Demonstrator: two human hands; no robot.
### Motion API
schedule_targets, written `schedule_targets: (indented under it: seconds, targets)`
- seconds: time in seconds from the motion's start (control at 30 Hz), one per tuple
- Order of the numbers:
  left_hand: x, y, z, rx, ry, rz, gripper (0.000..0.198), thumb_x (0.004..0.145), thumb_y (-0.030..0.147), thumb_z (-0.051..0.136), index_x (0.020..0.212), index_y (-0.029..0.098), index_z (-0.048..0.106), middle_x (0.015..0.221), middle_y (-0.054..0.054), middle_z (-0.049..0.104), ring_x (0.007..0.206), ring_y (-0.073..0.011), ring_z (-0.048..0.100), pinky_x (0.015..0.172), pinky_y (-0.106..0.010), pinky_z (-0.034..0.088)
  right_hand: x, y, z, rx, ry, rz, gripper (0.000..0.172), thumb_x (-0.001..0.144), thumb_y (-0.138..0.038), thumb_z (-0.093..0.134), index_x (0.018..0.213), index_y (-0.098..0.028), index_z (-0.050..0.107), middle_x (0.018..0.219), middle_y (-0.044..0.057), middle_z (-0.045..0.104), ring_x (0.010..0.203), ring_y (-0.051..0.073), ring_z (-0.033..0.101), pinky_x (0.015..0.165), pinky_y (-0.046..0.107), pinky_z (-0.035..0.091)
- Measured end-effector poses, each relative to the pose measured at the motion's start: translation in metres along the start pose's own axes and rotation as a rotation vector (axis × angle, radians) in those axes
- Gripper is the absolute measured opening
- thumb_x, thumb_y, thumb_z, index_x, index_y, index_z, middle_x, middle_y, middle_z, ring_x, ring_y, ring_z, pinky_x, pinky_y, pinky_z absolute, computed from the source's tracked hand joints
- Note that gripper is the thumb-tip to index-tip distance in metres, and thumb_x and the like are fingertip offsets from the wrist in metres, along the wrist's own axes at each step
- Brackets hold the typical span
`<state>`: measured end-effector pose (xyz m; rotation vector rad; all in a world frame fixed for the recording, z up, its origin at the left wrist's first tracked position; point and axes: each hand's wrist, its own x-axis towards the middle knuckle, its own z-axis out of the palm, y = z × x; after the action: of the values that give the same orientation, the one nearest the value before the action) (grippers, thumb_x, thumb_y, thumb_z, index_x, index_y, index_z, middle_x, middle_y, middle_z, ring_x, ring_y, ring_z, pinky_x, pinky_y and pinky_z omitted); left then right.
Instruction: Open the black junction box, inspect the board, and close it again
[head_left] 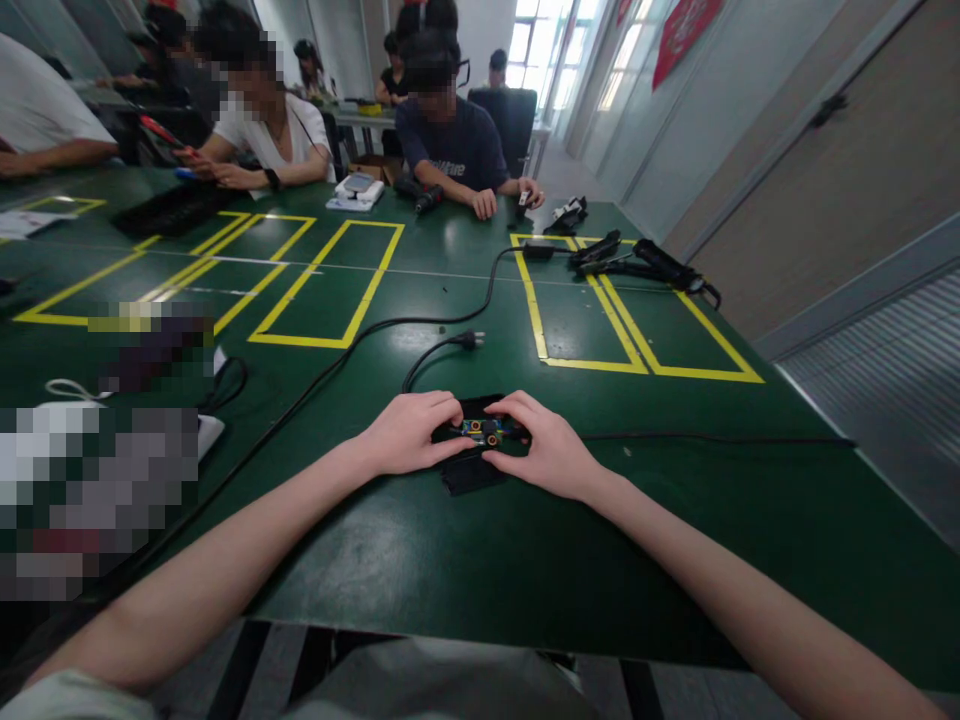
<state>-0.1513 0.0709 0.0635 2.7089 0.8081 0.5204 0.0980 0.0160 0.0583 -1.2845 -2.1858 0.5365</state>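
A small circuit board [480,428] with copper-coloured round parts lies between my two hands, in an opened black power adapter case. My left hand [412,432] grips the left end, fingers on the far side and thumb on the near side. From the other end my right hand [551,448] holds it in the same way, its fingertips curled over the edge. Just below, on the near side, a flat black case piece [474,474] lies against the table. My fingers hide both ends of the board. Beyond my hands rests a black power plug [469,340] on its short cord.
A long black cable [405,320] crosses the green table [360,570], and a thin cord [712,438] runs off right. Black parts [645,262] lie at the far right. A power drill [421,195] and a white scale [355,192] stand near co-workers seated opposite.
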Motion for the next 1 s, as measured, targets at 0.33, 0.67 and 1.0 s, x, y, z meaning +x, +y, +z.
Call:
schedule_targets:
  seconds: [0.33,0.67,1.0]
  targets:
    - [-0.004,0.000,-0.005,0.023,-0.111,-0.067,0.030,0.111,0.041,0.047,0.102,0.022,0.068,0.088,-0.001,0.075,0.080,-0.0178,0.072,0.067,-0.024,0.042,-0.006,-0.009,0.004,-0.077,0.058,0.049,0.034,0.087,-0.026,0.067,0.120,-0.024,0.064,0.123,0.008,0.066,0.073,0.016,0.066,0.059,0.029,0.053]
    - [-0.006,0.005,-0.022,-0.186,-0.021,-0.094,0.028,0.106,0.041,0.052,0.097,0.019,0.067,0.076,0.001,0.068,0.064,-0.0134,0.062,0.062,-0.023,0.038,-0.012,0.014,-0.039,0.024,-0.019,-0.081,0.024,0.104,-0.031,0.055,0.096,-0.018,0.073,0.082,0.005,0.073,0.063,0.015,0.062,0.060,0.027,0.046]
    - [-0.012,0.015,-0.027,-0.449,-0.240,-0.100,0.013,0.094,0.029,0.059,0.085,0.019,0.058,0.060,0.008,0.046,0.052,-0.0094,0.043,0.054,-0.022,0.030,-0.018,0.012,-0.041,0.044,-0.254,-0.117,0.022,0.102,-0.029,0.059,0.096,-0.018,0.077,0.081,0.004,0.076,0.063,0.014,0.066,0.060,0.025,0.047]
